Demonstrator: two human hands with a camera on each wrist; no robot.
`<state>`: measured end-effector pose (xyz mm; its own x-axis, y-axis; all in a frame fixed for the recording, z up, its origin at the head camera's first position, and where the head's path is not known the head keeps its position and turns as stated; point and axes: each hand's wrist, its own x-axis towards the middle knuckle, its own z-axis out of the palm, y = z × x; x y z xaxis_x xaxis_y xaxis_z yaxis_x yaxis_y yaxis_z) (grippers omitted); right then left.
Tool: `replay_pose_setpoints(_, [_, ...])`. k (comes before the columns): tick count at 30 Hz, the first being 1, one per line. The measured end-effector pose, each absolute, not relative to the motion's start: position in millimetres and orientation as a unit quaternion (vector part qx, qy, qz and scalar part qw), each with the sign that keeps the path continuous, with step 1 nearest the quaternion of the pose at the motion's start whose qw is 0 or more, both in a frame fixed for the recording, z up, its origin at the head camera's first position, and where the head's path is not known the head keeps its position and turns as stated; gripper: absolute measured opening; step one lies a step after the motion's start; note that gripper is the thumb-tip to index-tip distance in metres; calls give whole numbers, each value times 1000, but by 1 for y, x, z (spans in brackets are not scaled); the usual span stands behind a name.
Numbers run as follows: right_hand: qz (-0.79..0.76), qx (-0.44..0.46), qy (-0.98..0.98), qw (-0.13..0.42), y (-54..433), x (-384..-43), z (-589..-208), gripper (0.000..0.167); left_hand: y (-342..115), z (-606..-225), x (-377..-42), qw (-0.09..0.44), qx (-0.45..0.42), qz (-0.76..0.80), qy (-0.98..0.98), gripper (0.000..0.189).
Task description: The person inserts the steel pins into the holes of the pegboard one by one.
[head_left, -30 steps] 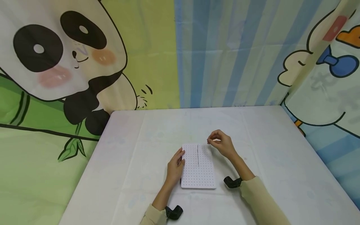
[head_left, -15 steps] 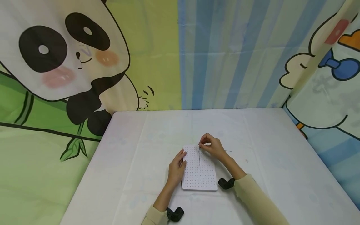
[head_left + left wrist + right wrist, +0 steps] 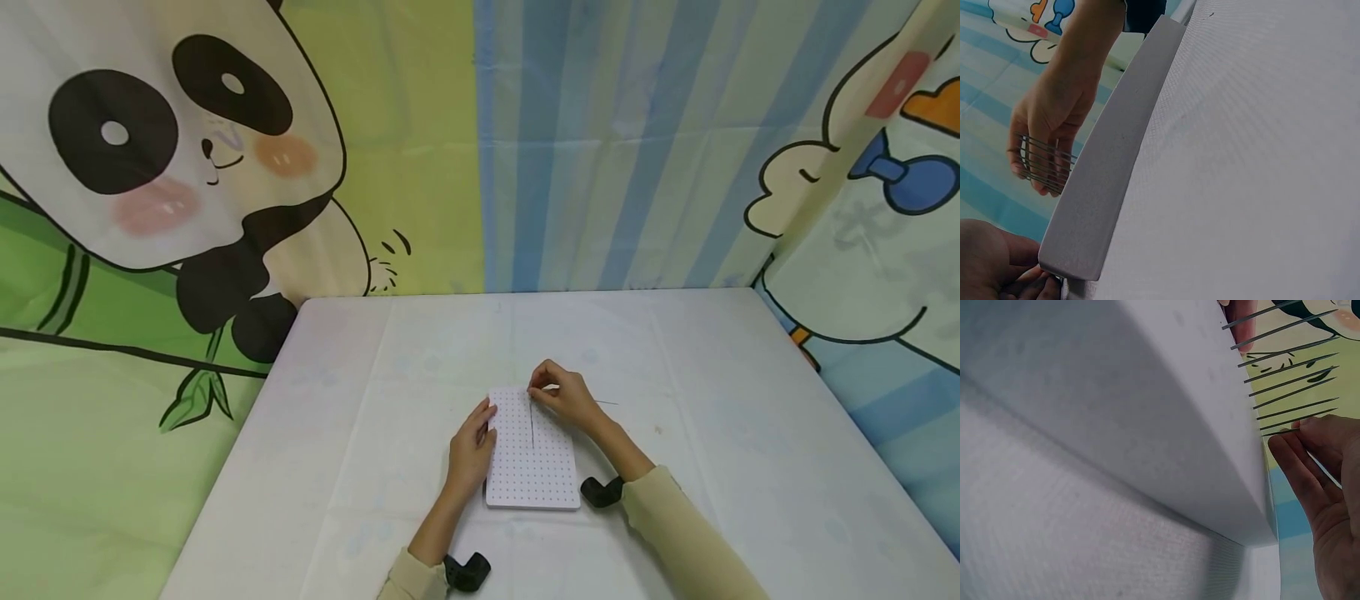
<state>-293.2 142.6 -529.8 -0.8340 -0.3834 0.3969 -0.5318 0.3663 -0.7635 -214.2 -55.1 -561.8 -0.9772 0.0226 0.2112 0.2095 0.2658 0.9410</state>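
A white pegboard [image 3: 551, 487] with rows of small holes lies before me. My left hand [image 3: 471, 450] holds its left edge, thumb and fingers at the far corner in the left wrist view. Several thin dark metal pins [image 3: 1285, 329] stand in a row from the board; from the head view the row reads as one dark line. At the far end of this row, my right hand [image 3: 562, 398] pinches a pin [image 3: 1282, 432] between thumb and fingertips, its lower end right at the board's face.
Another thin dark line [image 3: 607, 403], like a pin, lies on the white-covered table [image 3: 375, 467] just right of my right hand. Black wrist cameras sit at the left wrist [image 3: 467, 572] and the right wrist [image 3: 602, 492]. Printed curtains [image 3: 420, 150] stand behind the table.
My right hand has moved left from beyond the board's far right corner to the far end of the pin row. The left hand keeps its hold on the edge.
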Motion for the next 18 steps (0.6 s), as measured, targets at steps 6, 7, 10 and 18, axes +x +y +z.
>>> replay_pose_setpoints(6, [458, 299, -831, 106, 141, -294, -531, 17, -56, -563, -214, 80, -75, -604, -789, 38])
replay_pose_setpoints(7, [453, 301, -832, 109, 141, -294, -531, 17, -56, -563, -214, 81, -76, -604, -789, 38])
replay_pose_setpoints(10, [444, 303, -836, 113, 141, -293, -533, 15, -56, -564, -214, 81, -76, -604, -789, 38])
replay_pose_setpoints(18, [437, 294, -844, 101, 141, -292, -538, 16, -55, -563, -213, 77, -67, -603, -791, 38])
